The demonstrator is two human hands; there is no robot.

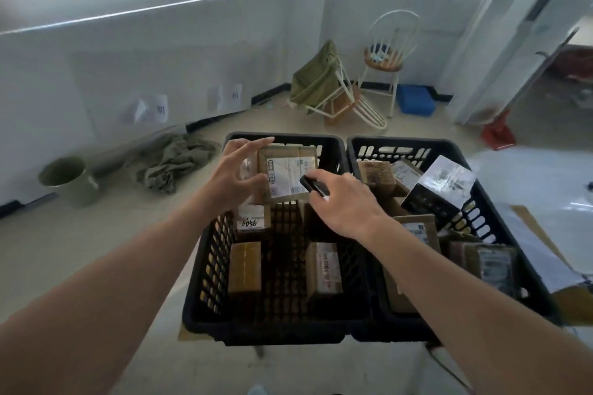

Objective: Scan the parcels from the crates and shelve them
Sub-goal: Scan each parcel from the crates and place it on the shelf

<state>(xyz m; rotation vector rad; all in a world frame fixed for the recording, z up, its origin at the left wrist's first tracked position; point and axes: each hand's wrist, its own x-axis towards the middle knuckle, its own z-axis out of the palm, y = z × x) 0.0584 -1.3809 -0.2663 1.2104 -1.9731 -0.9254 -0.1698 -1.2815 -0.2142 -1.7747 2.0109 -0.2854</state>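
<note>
We reached both bare forearms forward and down. Our left hand was raised with fingers spread and lightly curved, thumb and fingertips gripping a small box by its left edge. Our right hand (knuckles up, wrist bent slightly) curled around a small dark device, its tip aimed leftward.

Two crates sit side by side, touching: the left crate holds three parcels on its floor, one at its left wall, one near its right wall, one toward its far left corner. Above its far end, a left hand holds a box; a right hand with a scanner is over the box's right edge. The right crate is piled with parcels. Behind the crates stand two chairs; a bucket and cloth lie to the left.
</note>
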